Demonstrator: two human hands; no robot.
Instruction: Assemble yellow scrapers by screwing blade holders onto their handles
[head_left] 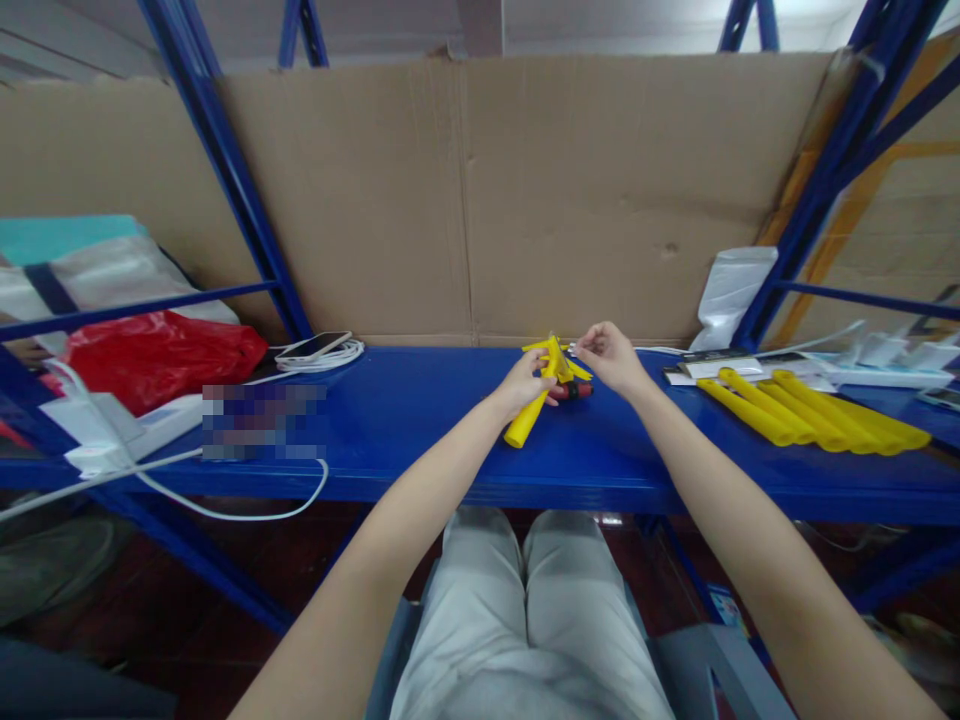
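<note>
My left hand (523, 384) is closed around a yellow tube (527, 424), tilted with its near end towards me. At the tube's upper end sits a yellow piece with several arms (556, 356). My right hand (609, 356) is just to the right of that piece, thumb and fingers pinched together. A tiny pale thing shows at those fingertips, too small to name. A red and black tool (576, 390), partly hidden behind the yellow parts and my left hand, lies on the blue tabletop (420, 420).
Several yellow tubes (817, 412) lie at the right, near a white power strip (885, 374). A phone (318, 346) rests on a coiled white cable (341, 357) at the back left. A red plastic bag (165, 355) is farther left. Cardboard (360, 200) stands behind the table.
</note>
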